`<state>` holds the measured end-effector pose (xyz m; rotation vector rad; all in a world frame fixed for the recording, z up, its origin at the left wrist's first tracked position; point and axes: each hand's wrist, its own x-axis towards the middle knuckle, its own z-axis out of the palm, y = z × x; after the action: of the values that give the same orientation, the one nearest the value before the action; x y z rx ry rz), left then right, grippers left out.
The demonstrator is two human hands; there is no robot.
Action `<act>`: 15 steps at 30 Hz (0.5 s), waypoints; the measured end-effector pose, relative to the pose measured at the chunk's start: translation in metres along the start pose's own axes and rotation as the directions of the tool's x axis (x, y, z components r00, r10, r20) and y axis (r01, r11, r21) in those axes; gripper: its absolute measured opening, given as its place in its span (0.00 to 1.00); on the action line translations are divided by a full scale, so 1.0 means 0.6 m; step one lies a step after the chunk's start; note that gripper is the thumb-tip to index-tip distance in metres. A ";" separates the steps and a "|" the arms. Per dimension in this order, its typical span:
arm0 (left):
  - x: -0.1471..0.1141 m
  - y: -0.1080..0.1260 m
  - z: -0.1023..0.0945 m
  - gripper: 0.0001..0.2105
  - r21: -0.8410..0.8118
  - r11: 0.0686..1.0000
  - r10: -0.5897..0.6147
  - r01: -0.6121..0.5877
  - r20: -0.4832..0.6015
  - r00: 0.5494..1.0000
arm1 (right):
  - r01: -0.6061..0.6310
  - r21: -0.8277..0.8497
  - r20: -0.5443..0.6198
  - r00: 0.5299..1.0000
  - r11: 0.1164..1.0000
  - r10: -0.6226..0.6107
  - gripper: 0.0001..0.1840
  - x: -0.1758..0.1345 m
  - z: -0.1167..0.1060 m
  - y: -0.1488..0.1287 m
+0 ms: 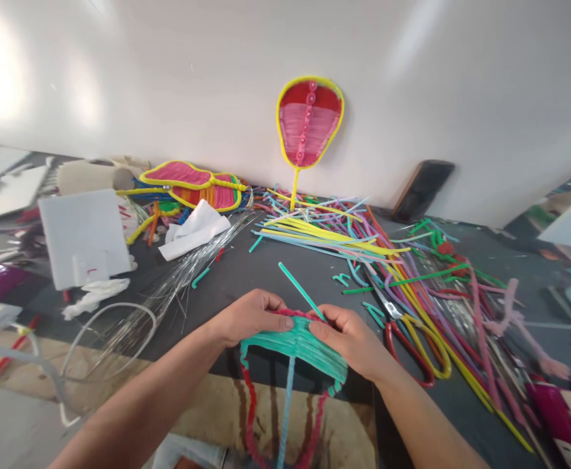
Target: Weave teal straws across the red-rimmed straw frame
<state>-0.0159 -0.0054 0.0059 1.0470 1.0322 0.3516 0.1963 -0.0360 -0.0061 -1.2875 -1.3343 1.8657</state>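
Between my two hands is a pipe cleaner frame (285, 339), a red outline with a light blue middle stem and rows of teal pipe cleaner across its upper part. My left hand (256, 318) pinches its top edge, thumb in front. My right hand (346, 332) grips the top edge a little further right. A loose teal end (297, 286) sticks up and to the left from beside my right fingers. The lower part of the frame hangs past the table's front edge. My curled fingers behind the piece are partly hidden.
A pink fan shape with yellow rim (311, 124) leans on the white wall. Pipe cleaners (334, 231) lie behind my hands, scissors (402, 326) to the right. A phone (422, 190) stands against the wall. Thin wires (168, 286), white card (84, 238) and a cable (109, 378) are left.
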 end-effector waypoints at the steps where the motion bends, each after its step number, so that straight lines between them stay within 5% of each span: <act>1: 0.000 0.000 0.001 0.18 -0.005 1.000 0.003 -0.003 -0.003 1.000 | -0.003 -0.009 -0.001 1.000 1.000 0.003 0.19 0.000 0.000 0.000; 15: 0.004 -0.007 -0.003 0.17 -0.052 0.998 0.021 -0.022 -0.011 1.000 | 0.005 0.024 0.087 0.996 1.000 -0.007 0.18 -0.003 -0.011 0.001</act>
<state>-0.0171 -0.0051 0.0010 1.0107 1.0162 0.4000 0.2027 -0.0347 -0.0062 -1.2007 -1.3547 1.9478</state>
